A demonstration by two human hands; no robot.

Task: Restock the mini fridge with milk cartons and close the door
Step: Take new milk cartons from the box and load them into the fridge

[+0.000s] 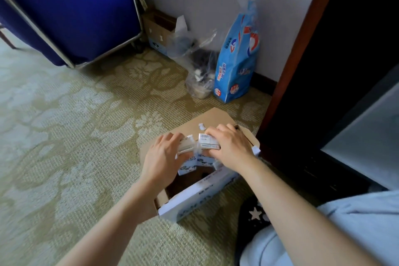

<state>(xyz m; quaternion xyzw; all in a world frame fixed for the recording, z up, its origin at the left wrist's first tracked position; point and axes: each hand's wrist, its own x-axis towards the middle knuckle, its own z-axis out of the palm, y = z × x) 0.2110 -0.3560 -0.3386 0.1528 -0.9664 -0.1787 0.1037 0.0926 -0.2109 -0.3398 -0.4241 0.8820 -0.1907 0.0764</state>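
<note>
Your left hand point(164, 154) has its fingers curled round the left carton point(186, 146). Your right hand point(229, 147) grips the right carton point(209, 143) from above, fingers over the far side and thumb on the near face. Both cartons stand partly raised out of the cardboard box point(194, 202), which sits on the carpet point(64, 136) in front of your knees, and more packed cartons point(190, 163) show just below them. Expect each small carton to be light, though dense for its size if it is full. The walls are probably thin board, stiff along the edges and corners and soft in the middle of a face. Take hold across two opposite sides near the top and squeeze only enough to lift, since a hard pinch could dent the carton or force milk at a seal. The printed skin looks smooth, so a loose grip may slip. The pale panel point(367, 136) inside the dark cabinet point(334, 49) on your right is probably the mini fridge; you cannot tell from here how its door stands.
</note>
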